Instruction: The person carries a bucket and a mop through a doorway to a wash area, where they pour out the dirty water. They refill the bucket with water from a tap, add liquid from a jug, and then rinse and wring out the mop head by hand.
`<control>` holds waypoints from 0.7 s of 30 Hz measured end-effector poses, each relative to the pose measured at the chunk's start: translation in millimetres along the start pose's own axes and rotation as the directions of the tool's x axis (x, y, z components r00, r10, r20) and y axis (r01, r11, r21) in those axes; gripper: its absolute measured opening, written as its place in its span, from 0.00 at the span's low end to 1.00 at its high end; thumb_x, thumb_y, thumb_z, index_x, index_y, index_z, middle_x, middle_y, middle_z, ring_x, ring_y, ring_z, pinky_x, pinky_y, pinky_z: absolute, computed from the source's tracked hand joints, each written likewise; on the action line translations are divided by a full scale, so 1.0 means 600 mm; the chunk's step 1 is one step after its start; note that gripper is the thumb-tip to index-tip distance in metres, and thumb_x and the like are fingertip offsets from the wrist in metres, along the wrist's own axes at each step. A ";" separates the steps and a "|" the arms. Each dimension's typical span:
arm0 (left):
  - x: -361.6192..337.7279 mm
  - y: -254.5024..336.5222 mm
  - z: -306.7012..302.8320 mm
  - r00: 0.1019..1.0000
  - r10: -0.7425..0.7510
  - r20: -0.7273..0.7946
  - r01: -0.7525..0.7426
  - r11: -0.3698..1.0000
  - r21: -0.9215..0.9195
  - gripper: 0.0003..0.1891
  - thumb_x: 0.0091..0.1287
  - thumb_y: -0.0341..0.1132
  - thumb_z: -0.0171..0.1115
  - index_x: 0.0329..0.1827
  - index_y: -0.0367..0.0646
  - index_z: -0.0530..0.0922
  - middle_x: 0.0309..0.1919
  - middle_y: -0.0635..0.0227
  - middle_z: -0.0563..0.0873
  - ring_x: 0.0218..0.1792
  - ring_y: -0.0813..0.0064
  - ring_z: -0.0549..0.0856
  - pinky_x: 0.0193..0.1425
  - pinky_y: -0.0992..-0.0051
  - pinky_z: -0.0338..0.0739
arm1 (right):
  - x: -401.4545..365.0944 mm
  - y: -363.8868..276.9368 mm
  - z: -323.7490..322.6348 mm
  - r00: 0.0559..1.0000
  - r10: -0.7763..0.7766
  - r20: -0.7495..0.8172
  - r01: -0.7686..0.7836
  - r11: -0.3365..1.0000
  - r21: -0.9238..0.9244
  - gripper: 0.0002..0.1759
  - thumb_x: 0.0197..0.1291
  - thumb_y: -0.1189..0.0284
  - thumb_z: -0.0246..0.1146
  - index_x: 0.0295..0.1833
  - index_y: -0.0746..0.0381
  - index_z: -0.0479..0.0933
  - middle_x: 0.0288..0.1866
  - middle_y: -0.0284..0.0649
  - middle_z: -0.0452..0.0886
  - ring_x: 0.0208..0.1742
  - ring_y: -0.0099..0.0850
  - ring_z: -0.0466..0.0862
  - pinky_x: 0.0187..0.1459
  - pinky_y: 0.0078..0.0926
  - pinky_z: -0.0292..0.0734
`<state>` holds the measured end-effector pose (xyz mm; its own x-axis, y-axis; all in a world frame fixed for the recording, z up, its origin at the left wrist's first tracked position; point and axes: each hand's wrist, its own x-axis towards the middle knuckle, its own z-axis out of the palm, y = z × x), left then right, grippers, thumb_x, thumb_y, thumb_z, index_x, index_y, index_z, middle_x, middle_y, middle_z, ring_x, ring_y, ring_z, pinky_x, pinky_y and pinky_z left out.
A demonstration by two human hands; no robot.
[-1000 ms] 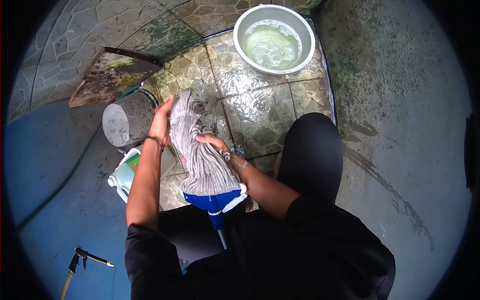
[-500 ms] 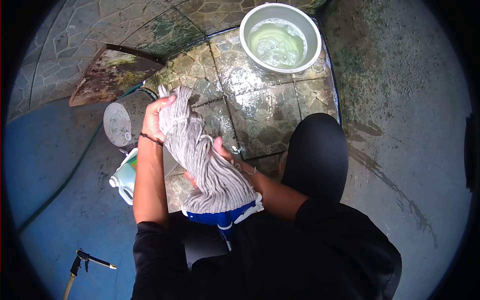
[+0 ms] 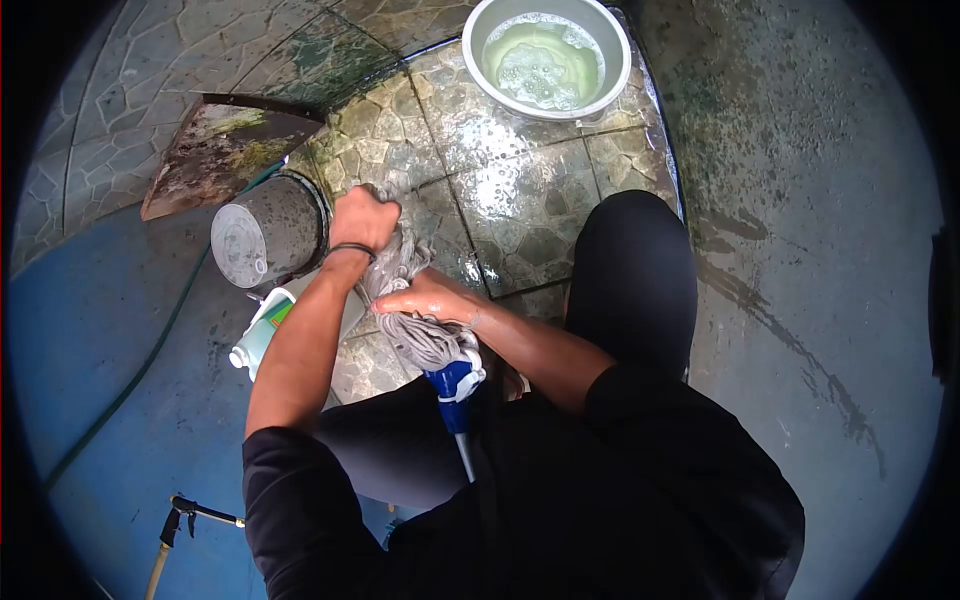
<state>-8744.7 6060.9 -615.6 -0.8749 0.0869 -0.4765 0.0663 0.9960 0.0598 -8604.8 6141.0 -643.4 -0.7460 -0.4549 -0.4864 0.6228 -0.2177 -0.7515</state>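
Note:
A string mop [image 3: 425, 343] with grey strands, a blue head and a metal handle points away from my lap. My left hand [image 3: 366, 217] is closed in a fist round the far end of the strands, which look twisted. Nearer the blue head, my right hand [image 3: 425, 297] is wrapped over the strands, its thumb lying across them. Wet skin shows on the right hand. The mop's handle runs back under my dark clothing, where the rest is hidden.
A grey basin [image 3: 620, 62] of greenish, foamy water stands on the wet stone tiles [image 3: 520, 215]. To the left are a tipped bucket [image 3: 240, 245], a plastic jug [image 3: 262, 330], a green hose [image 3: 150, 360] and a spray gun [image 3: 185, 508]. A broken board [image 3: 215, 150] leans behind.
The mop head has turned from spread flat to narrow and twisted. My left hand has rolled over into a fist, knuckles up. My right hand has moved from beneath the strands to over them.

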 end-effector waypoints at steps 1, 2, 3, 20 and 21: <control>-0.006 0.004 0.007 1.000 -0.008 0.009 0.008 1.000 0.007 0.21 0.50 0.41 0.59 0.40 0.31 0.81 0.39 0.35 0.81 0.46 0.42 0.81 0.54 0.59 0.76 | 0.000 0.011 0.005 0.997 -0.048 -0.053 0.047 0.999 -0.019 0.27 0.43 0.46 0.70 0.29 0.63 0.81 0.22 0.35 0.78 0.24 0.24 0.75 0.28 0.26 0.69; -0.009 0.008 0.010 1.000 -0.015 0.015 0.015 1.000 0.012 0.21 0.50 0.41 0.59 0.40 0.31 0.81 0.40 0.35 0.81 0.47 0.41 0.81 0.55 0.58 0.75 | 0.001 0.019 0.004 0.990 -0.098 -0.106 0.093 0.995 -0.043 0.29 0.42 0.44 0.70 0.27 0.62 0.81 0.20 0.35 0.77 0.23 0.25 0.75 0.28 0.27 0.68; -0.013 0.009 0.011 1.000 0.000 0.010 0.000 1.000 -0.006 0.21 0.50 0.41 0.59 0.41 0.31 0.81 0.40 0.35 0.81 0.47 0.41 0.81 0.55 0.58 0.75 | 0.003 0.028 0.001 0.996 -0.050 -0.080 0.046 0.997 -0.060 0.29 0.42 0.43 0.70 0.26 0.63 0.81 0.20 0.35 0.77 0.24 0.26 0.75 0.28 0.27 0.69; -0.013 -0.064 -0.028 0.663 0.547 0.511 0.626 -0.031 -0.779 0.31 0.58 0.47 0.64 0.63 0.44 0.71 0.56 0.46 0.76 0.52 0.52 0.80 0.58 0.58 0.75 | 0.005 -0.024 -0.005 0.918 -0.056 0.392 -0.284 0.598 0.749 0.26 0.51 0.65 0.64 0.53 0.71 0.75 0.44 0.44 0.82 0.42 0.32 0.82 0.51 0.31 0.75; -0.020 -0.063 -0.021 0.643 0.630 0.436 0.610 -0.076 -0.789 0.33 0.57 0.47 0.65 0.66 0.46 0.69 0.60 0.45 0.73 0.55 0.49 0.78 0.60 0.57 0.74 | -0.002 -0.031 0.000 0.917 -0.059 0.394 -0.290 0.580 0.761 0.29 0.51 0.64 0.63 0.55 0.71 0.73 0.46 0.45 0.82 0.44 0.32 0.82 0.53 0.31 0.74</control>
<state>-8742.5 6022.1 -601.0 -0.3112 0.6919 -0.6515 -0.9170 -0.0387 0.3969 -8615.5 6145.6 -629.2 -0.6276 -0.7449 -0.2264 0.7572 -0.6516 0.0449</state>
